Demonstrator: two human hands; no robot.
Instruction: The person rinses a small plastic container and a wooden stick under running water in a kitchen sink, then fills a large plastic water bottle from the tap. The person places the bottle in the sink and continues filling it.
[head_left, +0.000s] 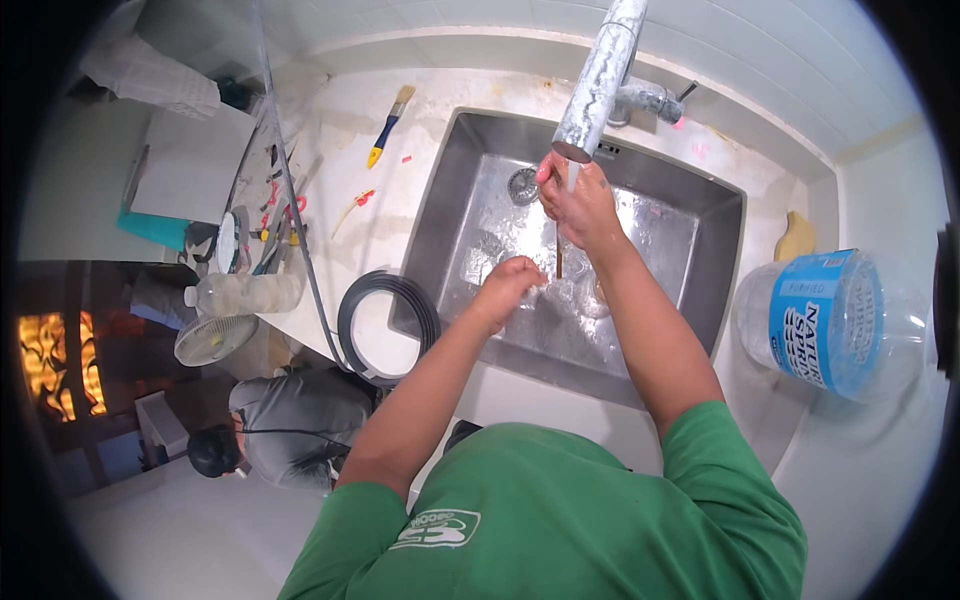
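My right hand [583, 203] is closed under the mouth of the faucet [600, 90], and water runs onto it. A thin brown stick [559, 262] points out of its grip toward me; whatever else the fist covers is hidden. Lower and to the left, my left hand [508, 288] is curled with its fingertips together, close to the stick's near end. What it pinches, if anything, is too small to tell. Both hands are over the wet steel sink [470, 215], where a shiny, wet patch lies by the fingers. The round drain [522, 186] shows at the far left of the basin.
On the left counter lie a paintbrush [388, 130], a coiled black cable [352, 330], and a clear bottle [245, 294] on its side. A large clear water jug [835, 325] with a blue label stands at right. A person in grey [300, 415] is at lower left.
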